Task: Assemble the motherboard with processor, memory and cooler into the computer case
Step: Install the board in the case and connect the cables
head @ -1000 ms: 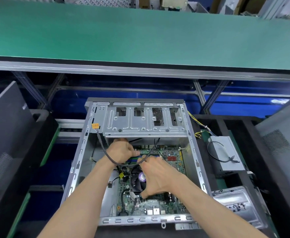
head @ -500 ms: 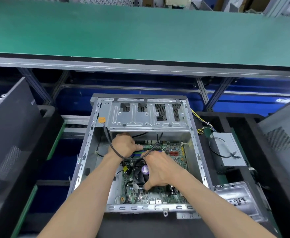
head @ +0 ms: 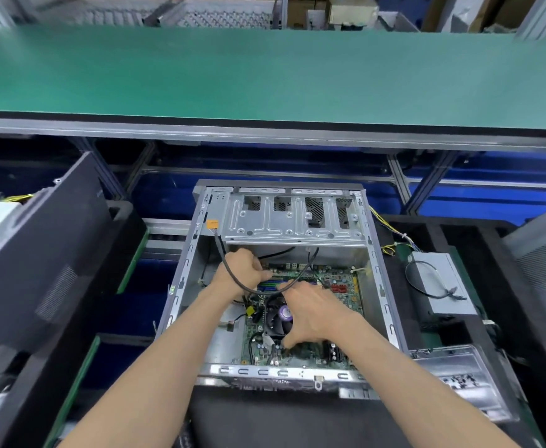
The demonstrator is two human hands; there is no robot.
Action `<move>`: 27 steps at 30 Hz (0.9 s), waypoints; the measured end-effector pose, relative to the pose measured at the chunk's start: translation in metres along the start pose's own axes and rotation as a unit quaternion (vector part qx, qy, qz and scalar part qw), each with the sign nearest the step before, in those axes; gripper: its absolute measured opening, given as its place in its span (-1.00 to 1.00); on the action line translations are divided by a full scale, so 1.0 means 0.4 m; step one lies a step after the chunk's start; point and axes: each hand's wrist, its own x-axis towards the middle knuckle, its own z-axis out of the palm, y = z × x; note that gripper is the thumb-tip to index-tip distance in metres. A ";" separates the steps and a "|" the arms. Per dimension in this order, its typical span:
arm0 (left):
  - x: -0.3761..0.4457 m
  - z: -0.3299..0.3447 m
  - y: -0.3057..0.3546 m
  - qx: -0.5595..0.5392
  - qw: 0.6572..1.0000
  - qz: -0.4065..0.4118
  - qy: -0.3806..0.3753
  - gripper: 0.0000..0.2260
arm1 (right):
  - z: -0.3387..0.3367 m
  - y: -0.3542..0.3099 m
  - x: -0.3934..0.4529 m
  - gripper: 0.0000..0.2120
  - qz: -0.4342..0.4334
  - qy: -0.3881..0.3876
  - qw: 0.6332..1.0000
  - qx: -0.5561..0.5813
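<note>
Both hands are working inside the open case [head: 181, 287], which is lying on its side below the green counter [head: 265, 76]. Board [head: 336, 282] is sitting flat on the case floor, with the cooler [head: 279, 316] at its middle, between the two hands.

Left hand [head: 242, 268] is reaching in from the near left, forearm angling up and right. Fingers are curling at the far left edge of the board, just under the drive cage [head: 294, 221]; whether they are pinching the board edge or a connector cannot be told. Black cable [head: 233, 281] is looping from an orange tag [head: 212, 224] on the cage across the back of this hand and over toward the right hand.

Right hand [head: 317, 313] is coming in from the near right, spreading wide over the cooler: fingertips are lying at its far side by the cable, thumb [head: 292, 341] is pressing down at its near edge on the board. Palm is covering the cooler's right half, so whether it is gripping cannot be told.

Power supply [head: 440, 286] is lying outside the case to the right, well apart from both hands.
</note>
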 end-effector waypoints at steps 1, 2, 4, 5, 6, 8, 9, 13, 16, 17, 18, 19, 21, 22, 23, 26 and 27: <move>-0.016 -0.005 0.000 -0.012 1.000 -0.008 -0.003 -0.74 | 0.002 0.000 -0.004 -0.26 0.000 0.004 1.000 -0.005; -0.033 -0.009 0.000 -0.027 1.000 -0.015 -0.003 -0.74 | 0.003 0.000 -0.006 -0.24 0.001 0.009 1.000 -0.013; -0.065 -0.017 0.004 -0.066 0.997 -0.029 0.007 -0.73 | 0.004 -0.003 -0.012 -0.19 0.001 0.024 0.999 -0.023; -0.080 -0.023 0.007 -0.083 0.996 -0.035 0.016 -0.73 | 0.005 -0.006 -0.014 -0.15 0.001 0.034 0.999 -0.021; -0.095 -0.030 0.012 -0.097 0.994 -0.040 0.027 -0.74 | 0.006 -0.006 -0.018 -0.09 0.002 0.043 0.999 -0.019; -0.119 -0.040 0.017 -0.126 0.990 -0.051 0.049 -0.76 | 0.004 -0.009 -0.025 0.00 0.004 0.055 0.998 -0.025; -0.130 -0.043 0.016 -0.141 0.987 -0.058 0.059 -0.77 | 0.004 -0.009 -0.029 -0.07 0.000 0.062 0.998 -0.026; -0.163 -0.030 0.001 -0.227 0.966 -0.090 0.088 -0.79 | -0.008 -0.011 -0.044 -0.68 0.003 0.091 0.995 0.036; -0.171 -0.021 -0.004 -0.242 0.959 -0.092 0.115 -0.77 | -0.015 -0.017 -0.048 -0.68 0.003 0.104 0.992 0.071; -0.171 -0.021 -0.005 -0.231 0.961 -0.092 0.121 -0.75 | -0.016 -0.018 -0.049 -0.65 0.007 0.109 0.991 0.076; -0.171 -0.021 -0.005 -0.214 0.964 -0.095 0.128 -0.71 | -0.017 -0.018 -0.050 -0.62 0.013 0.116 0.990 0.077; -0.171 -0.021 -0.008 -0.196 0.966 -0.099 0.137 -0.65 | -0.018 -0.018 -0.052 -0.58 0.020 0.127 0.989 0.071; -0.174 -0.021 -0.014 -0.164 0.968 -0.107 0.154 -0.57 | -0.015 -0.016 -0.050 -0.51 0.038 0.157 0.986 0.049; -0.177 -0.024 -0.014 -0.153 0.969 -0.106 0.160 -0.57 | -0.013 -0.014 -0.049 -0.49 0.046 0.176 0.983 0.035; -0.184 -0.029 -0.014 -0.145 0.971 -0.099 0.165 -0.57 | -0.011 -0.019 -0.050 -0.48 0.053 0.194 0.979 0.020; -0.207 -0.051 -0.001 -0.152 0.973 -0.071 0.160 -0.55 | -0.018 -0.028 -0.056 -0.47 0.068 0.217 0.974 -0.016; -0.217 -0.058 0.001 -0.163 0.972 -0.064 0.157 -0.54 | -0.021 -0.034 -0.061 -0.48 0.070 0.218 0.973 -0.024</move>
